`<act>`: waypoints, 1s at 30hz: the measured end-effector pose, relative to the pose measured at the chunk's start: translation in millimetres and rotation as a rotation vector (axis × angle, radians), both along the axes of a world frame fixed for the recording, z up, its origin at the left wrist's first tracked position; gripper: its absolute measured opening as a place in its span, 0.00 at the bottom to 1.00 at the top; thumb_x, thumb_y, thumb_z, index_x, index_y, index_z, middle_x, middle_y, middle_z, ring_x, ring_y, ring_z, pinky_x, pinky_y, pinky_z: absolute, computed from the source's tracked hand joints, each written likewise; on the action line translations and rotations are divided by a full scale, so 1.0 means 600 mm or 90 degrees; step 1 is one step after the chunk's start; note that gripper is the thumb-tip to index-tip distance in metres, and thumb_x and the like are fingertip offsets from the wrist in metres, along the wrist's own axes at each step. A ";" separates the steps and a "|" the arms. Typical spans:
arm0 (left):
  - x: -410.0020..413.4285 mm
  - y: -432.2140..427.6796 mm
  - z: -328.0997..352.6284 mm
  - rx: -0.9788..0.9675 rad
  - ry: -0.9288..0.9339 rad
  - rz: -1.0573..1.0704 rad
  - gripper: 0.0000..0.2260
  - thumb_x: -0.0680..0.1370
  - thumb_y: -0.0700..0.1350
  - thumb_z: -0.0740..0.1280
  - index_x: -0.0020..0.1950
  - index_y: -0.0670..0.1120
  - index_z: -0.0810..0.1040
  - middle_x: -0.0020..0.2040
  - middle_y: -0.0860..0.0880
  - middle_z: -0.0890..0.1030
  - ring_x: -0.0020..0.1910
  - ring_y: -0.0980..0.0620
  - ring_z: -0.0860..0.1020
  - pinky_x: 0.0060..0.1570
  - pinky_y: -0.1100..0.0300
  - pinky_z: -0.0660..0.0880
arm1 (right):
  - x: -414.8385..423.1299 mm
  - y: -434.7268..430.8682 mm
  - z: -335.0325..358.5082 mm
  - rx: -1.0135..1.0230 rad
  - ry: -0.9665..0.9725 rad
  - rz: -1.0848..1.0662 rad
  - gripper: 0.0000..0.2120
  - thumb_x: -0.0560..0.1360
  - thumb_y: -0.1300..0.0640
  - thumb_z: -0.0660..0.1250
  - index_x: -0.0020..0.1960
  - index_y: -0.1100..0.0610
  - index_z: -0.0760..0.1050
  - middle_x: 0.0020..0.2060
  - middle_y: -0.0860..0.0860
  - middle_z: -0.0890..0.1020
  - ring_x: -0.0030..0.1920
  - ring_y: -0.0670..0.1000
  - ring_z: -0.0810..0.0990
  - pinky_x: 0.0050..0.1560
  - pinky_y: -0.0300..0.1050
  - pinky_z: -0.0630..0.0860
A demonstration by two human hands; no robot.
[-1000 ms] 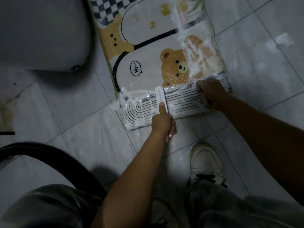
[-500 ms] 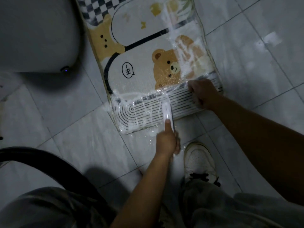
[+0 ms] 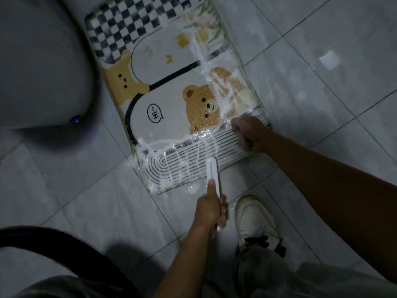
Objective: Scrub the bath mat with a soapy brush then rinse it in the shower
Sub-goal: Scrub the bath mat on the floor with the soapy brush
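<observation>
Here the bath mat (image 3: 171, 89) lies flat on the grey tile floor (image 3: 86, 201), running slantwise away from the person, with a checked band at its far end, two bears printed across the middle and a striped band at the near end. White soap foam (image 3: 223, 89) streaks the right side of the mat and spreads over the striped band, spilling a little onto the tiles at the near edge.

The left hand (image 3: 211, 209) grips the handle of a slim white brush (image 3: 212, 171), fingers wrapped round it and the thumb laid straight along the top. The brush head sits on the striped band, close to the mat's near edge.

The right hand (image 3: 250, 133) is curled into a fist and rests on the mat's near right corner, knuckles down on the stripes; whether its fingers pinch the mat I cannot tell.

A white shoe (image 3: 255, 220) with dark laces stands on the tiles just beside the left hand. At upper left a large pale rounded fixture (image 3: 38, 61) sits beside the mat, with a small blue light (image 3: 75, 120) at its lower edge
</observation>
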State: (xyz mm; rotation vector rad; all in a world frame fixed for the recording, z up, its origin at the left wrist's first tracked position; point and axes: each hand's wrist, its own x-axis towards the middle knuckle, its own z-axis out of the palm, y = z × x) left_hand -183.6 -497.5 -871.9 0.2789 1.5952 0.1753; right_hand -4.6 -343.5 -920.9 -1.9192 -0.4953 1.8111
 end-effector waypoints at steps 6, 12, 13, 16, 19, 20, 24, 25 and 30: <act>0.039 0.075 0.007 0.049 0.002 -0.032 0.29 0.83 0.66 0.53 0.34 0.47 0.72 0.26 0.46 0.70 0.20 0.51 0.64 0.23 0.61 0.62 | 0.058 0.016 -0.011 0.169 -0.136 -0.077 0.16 0.73 0.58 0.65 0.26 0.58 0.71 0.17 0.49 0.71 0.20 0.48 0.70 0.28 0.48 0.68; 0.071 0.104 -0.019 0.064 -0.046 -0.012 0.29 0.82 0.68 0.54 0.33 0.48 0.72 0.27 0.48 0.69 0.23 0.50 0.64 0.26 0.58 0.62 | 0.065 0.022 -0.018 0.083 -0.027 -0.177 0.12 0.69 0.60 0.63 0.28 0.58 0.67 0.18 0.54 0.63 0.18 0.51 0.61 0.24 0.40 0.58; 0.060 0.074 -0.012 0.045 -0.057 -0.033 0.29 0.81 0.69 0.54 0.34 0.48 0.73 0.28 0.48 0.69 0.23 0.50 0.64 0.25 0.58 0.62 | 0.070 0.025 -0.014 0.079 -0.004 -0.183 0.13 0.71 0.62 0.62 0.29 0.58 0.66 0.18 0.53 0.62 0.17 0.50 0.59 0.25 0.39 0.56; 0.039 0.009 0.011 -0.012 -0.013 -0.066 0.28 0.82 0.68 0.54 0.34 0.48 0.72 0.28 0.48 0.69 0.23 0.52 0.63 0.22 0.62 0.60 | 0.076 0.032 -0.011 0.064 0.034 -0.174 0.10 0.73 0.64 0.61 0.34 0.57 0.65 0.20 0.51 0.60 0.18 0.48 0.57 0.26 0.38 0.54; 0.064 0.055 0.003 0.000 -0.036 -0.032 0.28 0.82 0.67 0.54 0.35 0.48 0.72 0.28 0.48 0.69 0.22 0.52 0.63 0.21 0.63 0.61 | 0.075 0.033 -0.017 0.056 0.052 -0.166 0.10 0.72 0.63 0.61 0.34 0.56 0.65 0.21 0.51 0.59 0.18 0.48 0.57 0.27 0.39 0.52; 0.078 0.086 -0.006 0.026 -0.051 -0.027 0.28 0.83 0.67 0.54 0.35 0.48 0.72 0.28 0.48 0.68 0.22 0.52 0.63 0.21 0.62 0.62 | 0.076 0.034 -0.015 0.053 0.056 -0.169 0.10 0.72 0.63 0.61 0.34 0.56 0.64 0.21 0.51 0.59 0.18 0.48 0.56 0.27 0.40 0.52; 0.126 0.169 -0.022 0.078 -0.040 -0.059 0.28 0.83 0.67 0.53 0.34 0.48 0.71 0.27 0.49 0.67 0.23 0.51 0.63 0.23 0.61 0.62 | 0.079 0.035 -0.016 0.053 0.076 -0.165 0.11 0.73 0.63 0.60 0.33 0.57 0.64 0.20 0.51 0.60 0.18 0.48 0.55 0.25 0.37 0.52; 0.123 0.153 -0.022 0.073 -0.042 -0.064 0.28 0.83 0.67 0.53 0.34 0.48 0.72 0.27 0.49 0.68 0.23 0.51 0.63 0.23 0.61 0.63 | 0.079 0.033 -0.017 0.048 0.082 -0.158 0.11 0.73 0.63 0.60 0.33 0.57 0.64 0.19 0.50 0.60 0.18 0.48 0.55 0.25 0.36 0.52; 0.089 0.009 0.005 -0.006 -0.030 -0.067 0.28 0.81 0.69 0.54 0.35 0.48 0.72 0.28 0.49 0.70 0.24 0.51 0.64 0.24 0.60 0.63 | 0.088 0.040 -0.014 0.019 0.086 -0.125 0.08 0.72 0.63 0.59 0.35 0.56 0.64 0.22 0.49 0.60 0.21 0.48 0.54 0.26 0.39 0.52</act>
